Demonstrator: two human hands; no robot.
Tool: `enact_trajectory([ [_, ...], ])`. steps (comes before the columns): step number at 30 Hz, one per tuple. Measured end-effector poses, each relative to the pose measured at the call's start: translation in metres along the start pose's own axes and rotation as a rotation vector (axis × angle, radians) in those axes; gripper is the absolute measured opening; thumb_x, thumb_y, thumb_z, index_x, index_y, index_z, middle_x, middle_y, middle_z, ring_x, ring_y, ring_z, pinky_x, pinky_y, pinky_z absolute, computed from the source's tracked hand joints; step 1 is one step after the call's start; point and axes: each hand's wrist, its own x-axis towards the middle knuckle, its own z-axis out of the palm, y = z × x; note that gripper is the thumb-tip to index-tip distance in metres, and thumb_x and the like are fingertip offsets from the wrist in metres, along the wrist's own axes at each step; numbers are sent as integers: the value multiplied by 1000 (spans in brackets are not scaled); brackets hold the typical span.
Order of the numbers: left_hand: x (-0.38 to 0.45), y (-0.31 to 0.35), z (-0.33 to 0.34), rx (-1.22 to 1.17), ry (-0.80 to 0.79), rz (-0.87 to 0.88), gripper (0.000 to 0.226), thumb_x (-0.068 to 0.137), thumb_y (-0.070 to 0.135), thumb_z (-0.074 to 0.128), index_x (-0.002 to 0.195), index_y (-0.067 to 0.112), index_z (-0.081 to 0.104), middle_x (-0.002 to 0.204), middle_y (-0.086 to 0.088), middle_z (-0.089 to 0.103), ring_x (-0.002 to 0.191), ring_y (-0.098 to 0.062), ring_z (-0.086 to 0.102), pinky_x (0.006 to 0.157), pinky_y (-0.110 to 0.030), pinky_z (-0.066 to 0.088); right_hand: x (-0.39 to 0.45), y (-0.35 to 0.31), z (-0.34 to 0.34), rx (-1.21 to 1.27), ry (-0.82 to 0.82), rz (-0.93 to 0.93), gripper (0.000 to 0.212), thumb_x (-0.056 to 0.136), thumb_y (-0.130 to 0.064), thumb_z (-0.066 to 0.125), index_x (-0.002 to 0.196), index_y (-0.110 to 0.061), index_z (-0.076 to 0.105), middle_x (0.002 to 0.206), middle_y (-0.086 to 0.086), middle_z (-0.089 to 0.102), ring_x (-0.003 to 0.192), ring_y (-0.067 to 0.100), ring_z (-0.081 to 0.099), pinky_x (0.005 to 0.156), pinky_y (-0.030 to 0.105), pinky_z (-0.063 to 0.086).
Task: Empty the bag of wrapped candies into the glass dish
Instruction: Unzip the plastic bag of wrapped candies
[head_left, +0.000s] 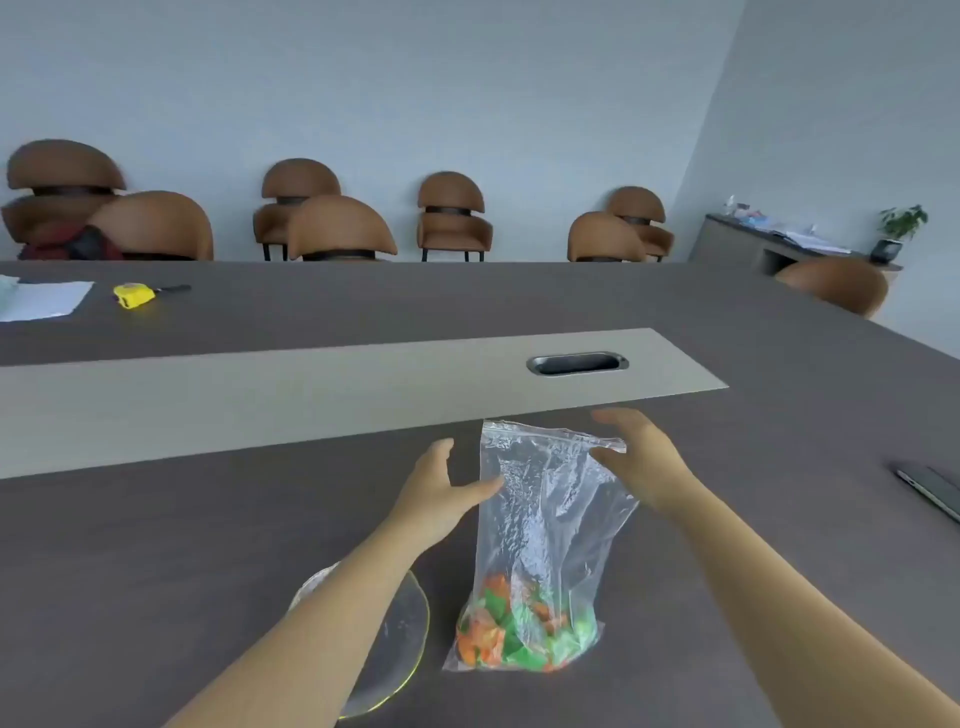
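A clear zip bag (540, 519) stands upright on the dark table (156, 545), its zip strip at the top. Orange and green wrapped candies (519, 634) fill its bottom. My right hand (641, 460) pinches the bag's top right corner, thumb in front and fingers behind. My left hand (441, 493) is beside the bag's left edge with fingers spread; only its thumb tip touches the plastic. The round glass dish (405, 623), with a yellow-green rim, lies flat to the left of the bag, and my left forearm hides much of it.
A lighter strip with a cable slot (576, 364) crosses the table beyond the bag. A yellow tape measure (134, 295) and white paper (41, 300) lie far left. A dark flat device (930, 488) sits at the right edge. Brown chairs (452, 218) line the far wall.
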Motion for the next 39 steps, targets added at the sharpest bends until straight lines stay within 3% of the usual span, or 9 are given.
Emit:
enact_trajectory([
  [5, 20, 2, 33, -229, 2, -79, 63, 81, 18, 64, 136, 9, 35, 141, -9, 45, 124, -19, 44, 97, -28, 34, 31, 24, 4, -151, -125, 10, 53, 86, -18, 52, 137, -12, 37, 142, 9, 46, 129, 27, 42, 106, 41, 36],
  [10, 33, 3, 46, -269, 196, -54, 12, 84, 9, 57, 75, 11, 64, 79, -2, 63, 80, -14, 57, 70, -20, 42, 43, 29, -3, -32, -179, -84, 23, 86, -14, 52, 102, -2, 64, 100, 10, 66, 89, 20, 57, 73, 25, 40],
  [15, 45, 15, 37, -282, 247, -38, 15, 84, 5, 56, 92, -3, 66, 69, 0, 59, 68, -8, 56, 54, -1, 41, 35, 22, -17, 279, -357, -58, 17, 83, -6, 52, 69, -9, 61, 60, 4, 63, 52, 11, 60, 54, 18, 52],
  [19, 54, 32, 30, -271, 273, -30, 20, 85, 9, 56, 66, 15, 59, 69, 0, 58, 72, -12, 54, 65, -15, 40, 27, 13, -26, 592, -498, 6, 15, 83, -3, 57, 68, -7, 61, 49, 1, 68, 46, 11, 66, 51, 21, 57],
  [21, 55, 38, 29, -268, 276, -29, 10, 86, 11, 55, 83, 9, 64, 85, -2, 62, 83, -13, 55, 77, -21, 38, 22, 9, -22, 666, -542, 26, 15, 82, -2, 57, 68, -5, 60, 47, 1, 69, 46, 13, 67, 51, 23, 57],
  [25, 47, 31, 31, -208, 365, -100, 56, 82, 24, 62, 131, 5, 42, 136, -8, 45, 125, -22, 44, 94, -28, 34, 11, 3, -2, 791, -547, 77, 15, 82, 0, 57, 67, -4, 59, 45, 1, 68, 45, 12, 67, 50, 23, 58],
  [28, 28, 20, 29, -274, 346, -122, 31, 81, 28, 63, 104, 9, 55, 115, -7, 56, 98, -19, 55, 83, -30, 43, 3, -1, 13, 881, -540, 110, 14, 81, -2, 58, 67, -5, 58, 43, 1, 66, 43, 11, 65, 49, 22, 57],
  [32, -1, 17, 28, -472, -15, -166, 18, 85, 30, 56, 73, 17, 52, 80, 1, 60, 66, -11, 59, 77, -28, 49, -6, -6, 31, 868, -520, 88, 16, 81, -5, 59, 66, -8, 57, 40, -5, 61, 39, 3, 59, 45, 17, 53],
  [39, -10, 12, 21, -465, -77, -124, 12, 86, 20, 56, 76, 13, 56, 82, -2, 64, 74, -16, 63, 83, -31, 50, -17, -7, 39, 818, -592, 59, 17, 83, -1, 56, 71, -9, 65, 51, -3, 69, 49, 7, 66, 52, 20, 57],
])
